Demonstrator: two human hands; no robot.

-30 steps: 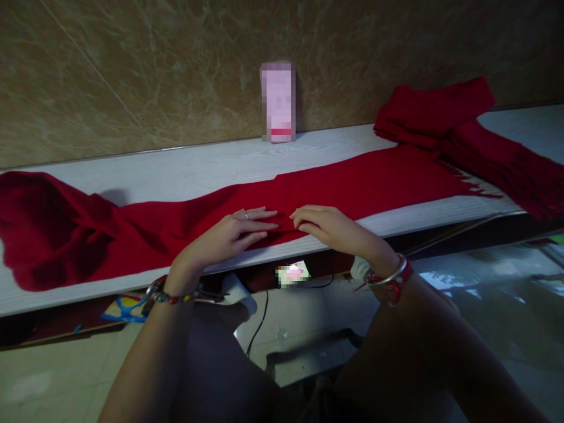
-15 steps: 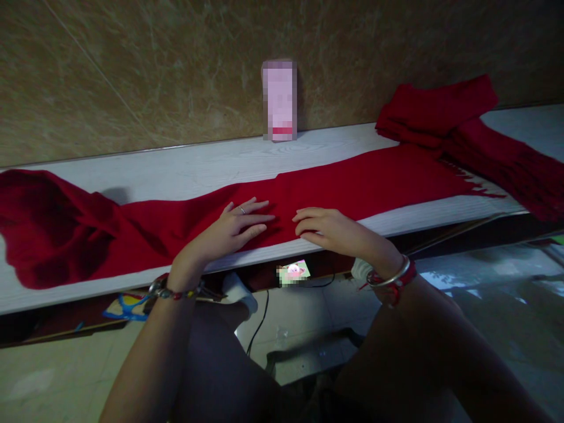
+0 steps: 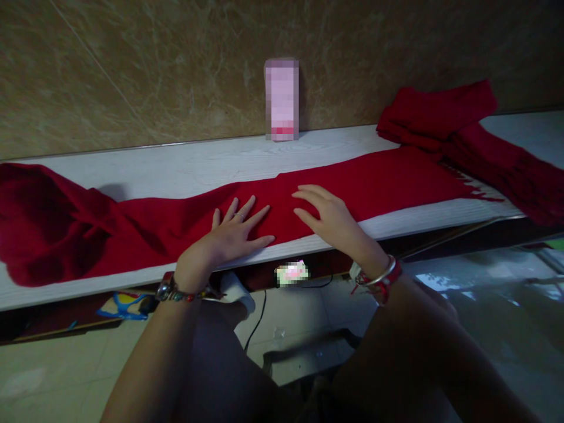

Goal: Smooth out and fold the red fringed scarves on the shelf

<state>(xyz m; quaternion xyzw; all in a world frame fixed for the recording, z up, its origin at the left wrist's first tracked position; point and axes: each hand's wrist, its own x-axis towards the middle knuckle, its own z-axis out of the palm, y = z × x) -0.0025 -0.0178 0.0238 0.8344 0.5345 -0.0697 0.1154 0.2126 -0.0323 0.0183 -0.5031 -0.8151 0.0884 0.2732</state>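
Note:
A long red scarf (image 3: 374, 182) stretches along the white wood-grain shelf (image 3: 185, 167). It lies smooth from the middle to its fringed right end, while its left end is bunched in loose folds. My left hand (image 3: 233, 232), a ring on one finger, rests with fingers spread on the scarf near its front edge. To the right of it, my right hand (image 3: 324, 214) is over the smooth part, fingers parted and slightly bent, holding nothing. Whether its fingertips touch the cloth I cannot tell. A second red scarf (image 3: 440, 114), folded and fringed, lies at the right end.
A pinkish upright object (image 3: 282, 100), blurred out, leans against the brown marbled wall (image 3: 176, 70). Below the shelf edge are a small lit screen (image 3: 291, 273), a blue-handled item (image 3: 126, 306) and a dark cable (image 3: 256, 323). Tiled floor shows beneath.
My left hand has turned and spread its fingers flatter on the scarf. My right hand has shifted slightly up and opened its fingers. The scarf looks about the same.

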